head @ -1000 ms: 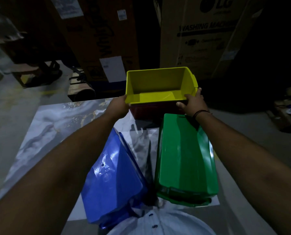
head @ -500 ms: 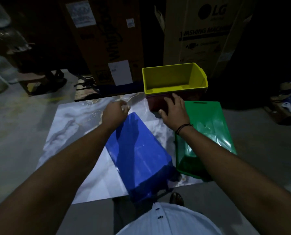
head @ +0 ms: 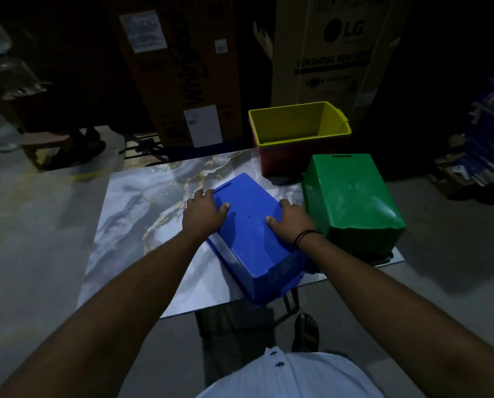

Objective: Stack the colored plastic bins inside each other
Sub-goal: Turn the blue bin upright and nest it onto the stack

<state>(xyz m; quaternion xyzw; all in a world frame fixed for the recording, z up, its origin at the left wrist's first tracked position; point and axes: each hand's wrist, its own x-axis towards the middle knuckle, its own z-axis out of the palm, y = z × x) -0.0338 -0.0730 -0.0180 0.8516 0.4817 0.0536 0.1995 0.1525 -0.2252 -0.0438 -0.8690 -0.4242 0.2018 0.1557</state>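
Note:
A blue bin [head: 251,234] lies upside down on the marble table [head: 142,225], its near end over the table's front edge. My left hand [head: 204,212] grips its left side and my right hand [head: 290,222] grips its right side, thumbs on the flat bottom. To the right a green bin [head: 352,208] also lies upside down. At the table's far edge a yellow bin [head: 297,124] sits upright, nested inside a red bin [head: 286,160].
Tall cardboard appliance boxes [head: 335,53] stand close behind the table. Low clutter sits on the floor at far left [head: 50,142] and far right [head: 475,150]. My sandalled foot [head: 306,331] is under the table's front edge.
Both hands left the yellow bin, now seated in the red one, and came back onto the blue bin's two sides. My view pulled back from the table.

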